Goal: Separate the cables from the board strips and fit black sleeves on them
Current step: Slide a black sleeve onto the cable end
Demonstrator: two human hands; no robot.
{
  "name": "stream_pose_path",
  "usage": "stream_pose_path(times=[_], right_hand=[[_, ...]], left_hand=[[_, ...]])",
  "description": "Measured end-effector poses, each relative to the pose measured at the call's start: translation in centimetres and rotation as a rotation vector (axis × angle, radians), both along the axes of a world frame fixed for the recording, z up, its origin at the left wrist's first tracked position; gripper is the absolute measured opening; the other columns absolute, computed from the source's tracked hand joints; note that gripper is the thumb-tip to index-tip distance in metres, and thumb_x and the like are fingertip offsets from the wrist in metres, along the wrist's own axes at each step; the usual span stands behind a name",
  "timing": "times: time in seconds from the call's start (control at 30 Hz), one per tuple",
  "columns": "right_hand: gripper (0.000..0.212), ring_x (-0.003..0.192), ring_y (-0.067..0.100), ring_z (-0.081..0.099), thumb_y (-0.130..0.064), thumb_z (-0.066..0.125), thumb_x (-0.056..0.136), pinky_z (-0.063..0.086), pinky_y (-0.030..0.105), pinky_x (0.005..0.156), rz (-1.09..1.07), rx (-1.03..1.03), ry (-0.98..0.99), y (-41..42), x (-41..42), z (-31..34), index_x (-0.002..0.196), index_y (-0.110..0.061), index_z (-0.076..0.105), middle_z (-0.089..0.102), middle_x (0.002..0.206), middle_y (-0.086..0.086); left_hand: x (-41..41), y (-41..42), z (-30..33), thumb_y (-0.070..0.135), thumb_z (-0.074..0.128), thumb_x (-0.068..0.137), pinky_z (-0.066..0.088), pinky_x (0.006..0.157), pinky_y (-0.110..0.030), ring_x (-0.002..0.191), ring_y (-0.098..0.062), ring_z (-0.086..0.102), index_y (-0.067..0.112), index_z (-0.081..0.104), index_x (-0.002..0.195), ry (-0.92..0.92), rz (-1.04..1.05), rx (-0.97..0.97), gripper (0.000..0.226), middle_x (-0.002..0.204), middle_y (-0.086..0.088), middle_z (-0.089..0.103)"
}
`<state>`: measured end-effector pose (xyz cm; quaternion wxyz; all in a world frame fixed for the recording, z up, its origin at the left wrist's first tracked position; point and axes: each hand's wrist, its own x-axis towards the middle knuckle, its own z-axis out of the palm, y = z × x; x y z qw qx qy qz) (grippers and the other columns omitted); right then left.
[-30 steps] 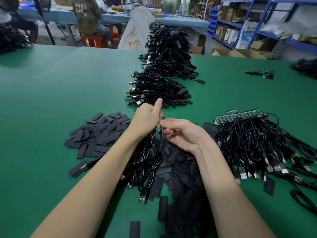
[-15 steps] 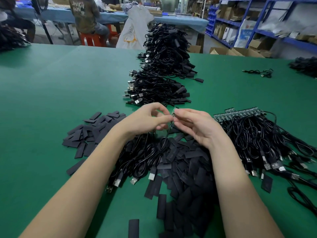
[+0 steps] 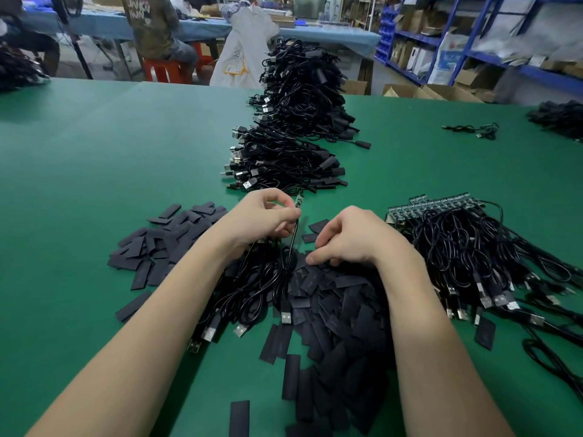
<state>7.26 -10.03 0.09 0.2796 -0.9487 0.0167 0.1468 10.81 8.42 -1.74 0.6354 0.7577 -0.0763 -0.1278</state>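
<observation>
we see the left hand (image 3: 262, 220) raised just above the green counter (image 3: 110, 171), fingers (image 3: 285, 214) curled and pinching a thin black cable (image 3: 291, 244) just below its small board end (image 3: 298, 200), which sticks up tilted. the cable drops into a loose bunch of separated cables (image 3: 252, 294) under the left wrist, usb plugs pointing toward us. the right hand (image 3: 353, 238) sits just beside it, fingers curled down onto the black sleeves (image 3: 331, 310); we cannot tell if it has hold of one. the sleeves lie heaped between and under both forearms, and a second flat scatter of sleeves (image 3: 164, 244) lies left of the left hand.

right of the right hand, the board strips (image 3: 441, 205) lie with their cables still attached, the tangle (image 3: 489, 263) spreading to the right edge of view. the finished pile (image 3: 293, 127) runs from just beyond the hands back to the counter's far edge. open green surface lies wide on the left, and a narrower band lies on the right between the finished pile and a lone cable (image 3: 473, 129). more cable heaps touch the far left (image 3: 15, 70) and far right (image 3: 561, 118) edges.

beyond the far edge: a seated person (image 3: 151, 29) on an orange stool (image 3: 167, 69), pale writing on the back of the shirt, too blurred to read; a white bag (image 3: 243, 52) with a yellow mark, unreadable; blue shelving (image 3: 473, 33) with cardboard boxes.
</observation>
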Motion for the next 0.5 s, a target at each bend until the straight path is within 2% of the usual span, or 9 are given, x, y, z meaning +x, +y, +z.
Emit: stream_pose_path(times=[0.17,0.3,0.43,0.5], right_hand=[[0.02,0.07,0.009,0.066,-0.036,0.09,0.066,0.047,0.024,0.061,0.016,-0.062,0.019,1.0,0.1,0.2,0.077,-0.025,0.078,0.073,0.064,-0.009],[0.017,0.077,0.011,0.065,-0.036,0.091,0.063,0.051,0.026,0.071,-0.008,0.045,-0.018,0.3,0.2,-0.1,0.074,-0.029,0.08,0.074,0.079,-0.008],[0.016,0.068,0.008,0.064,-0.032,0.091,0.068,0.057,0.028,0.076,0.027,0.204,-0.035,-0.8,0.4,-0.6,0.08,-0.028,0.082,0.077,0.077,-0.008],[0.015,0.071,0.012,0.068,-0.026,0.09,0.071,0.06,0.03,0.078,0.028,0.276,-0.04,-1.3,0.4,-0.8,0.084,-0.026,0.081,0.078,0.079,-0.006]], left_hand=[[0.0,0.1,0.0,0.009,0.07,0.093,0.059,0.069,-0.022,0.061,-0.011,0.062,0.011,0.063,0.09,-0.006,-0.011,-0.006,0.008,0.058,0.005,0.064],[-0.1,0.1,0.0,0.009,0.07,0.093,0.059,0.071,-0.024,0.063,-0.012,0.063,0.011,0.063,0.091,0.0,-0.012,-0.012,0.008,0.06,0.004,0.064],[-0.4,0.0,0.1,0.007,0.07,0.093,0.058,0.069,-0.023,0.063,-0.012,0.066,0.01,0.062,0.091,0.018,-0.011,-0.053,0.008,0.067,-0.003,0.063],[-0.4,0.0,0.2,0.007,0.069,0.094,0.057,0.069,-0.022,0.07,-0.014,0.069,0.011,0.061,0.093,0.022,-0.031,-0.079,0.008,0.061,0.001,0.062]])
